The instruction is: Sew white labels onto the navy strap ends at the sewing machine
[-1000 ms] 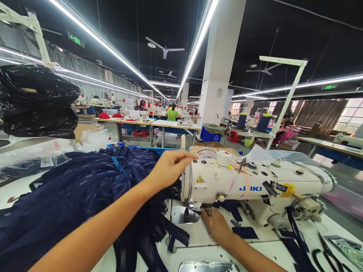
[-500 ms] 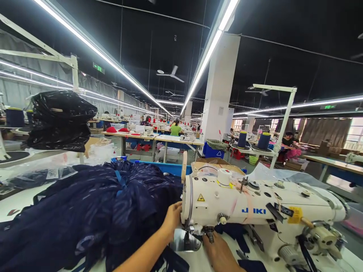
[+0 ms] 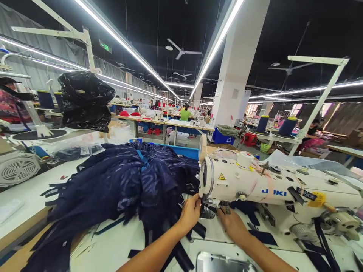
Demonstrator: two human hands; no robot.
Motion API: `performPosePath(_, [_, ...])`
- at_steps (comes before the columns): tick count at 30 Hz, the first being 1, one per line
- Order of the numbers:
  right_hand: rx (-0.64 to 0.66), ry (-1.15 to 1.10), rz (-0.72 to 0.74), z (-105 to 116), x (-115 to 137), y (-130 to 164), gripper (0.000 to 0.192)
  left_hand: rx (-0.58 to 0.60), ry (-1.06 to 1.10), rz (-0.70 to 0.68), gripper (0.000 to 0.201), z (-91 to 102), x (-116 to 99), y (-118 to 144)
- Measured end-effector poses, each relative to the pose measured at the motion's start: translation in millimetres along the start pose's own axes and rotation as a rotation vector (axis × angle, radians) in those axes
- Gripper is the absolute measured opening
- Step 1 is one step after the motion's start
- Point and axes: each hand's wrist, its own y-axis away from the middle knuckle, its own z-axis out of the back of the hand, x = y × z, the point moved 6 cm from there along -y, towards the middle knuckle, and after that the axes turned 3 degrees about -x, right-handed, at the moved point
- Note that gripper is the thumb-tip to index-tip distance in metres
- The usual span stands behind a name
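Both hands at the needle end of the white sewing machine [image 3: 272,189], which serves as the landmark throughout. Left hand [image 3: 189,213] sits just left of the machine head, fingers curled in toward the presser foot [image 3: 204,207]; they look pinched on something small there, probably the end of a navy strip, but the grip itself is hidden behind the knuckles, so cannot tell for certain. Right hand [image 3: 232,223] lies under the machine arm, just right of the needle, palm down and fingers loosely bent against the bed; whether it pins cloth or only rests is not clear. Big heap of navy fabric pieces [image 3: 124,185] lies left of the machine, touching its head, tied with a blue band [image 3: 143,160] near the top. Loose navy strips [image 3: 181,249] trail from the heap toward the front edge of the table [image 3: 119,249]; a few more lie under the machine arm, to the right of the needle. Progress, as a judgement: a piece is only being set up at the foot, no seam visible, and the bundle left of the machine looks nearly whole, so most of the work remains. Beyond the machine, rows of other tables and seated people; black plastic bag [image 3: 85,100] far left of it.
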Motion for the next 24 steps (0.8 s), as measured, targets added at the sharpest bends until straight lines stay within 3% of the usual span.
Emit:
performPosePath(7, [-0.140,0.101,0.070,0.2,0.7,13.8,0.052,0.016,-0.094,0.071,0.038,-2.5,11.0,9.2])
performPosePath(12, [-0.214,0.117,0.147,-8.6,-2.4,23.2,0.051,0.015,-0.205,0.115,0.036,-3.4,9.0,24.6])
performPosePath(15, [-0.205,0.140,0.174,-9.1,-2.4,21.9,0.048,0.098,-0.251,0.047,0.029,-6.3,-3.1,42.3])
performPosePath(17, [-0.168,0.123,0.153,-1.9,-0.9,17.0,0.045,0.239,-0.308,-0.053,0.026,-13.3,-13.5,58.2])
performPosePath(19, [-0.099,0.045,0.079,10.3,0.6,9.4,0.042,0.440,-0.493,-0.215,0.032,-23.3,-22.1,75.2])
performPosePath(20, [-0.054,-0.045,0.038,16.7,2.1,5.1,0.038,0.477,-0.570,-0.239,0.035,-23.9,-22.6,79.6])
performPosePath(23, [0.055,-0.581,-0.207,29.2,4.0,-6.2,0.026,0.484,-0.640,-0.254,0.038,-21.9,-21.5,77.9])
performPosePath(24, [0.060,-0.643,-0.267,31.6,6.0,-9.0,0.023,0.483,-0.642,-0.264,0.038,-22.4,-21.2,74.8])
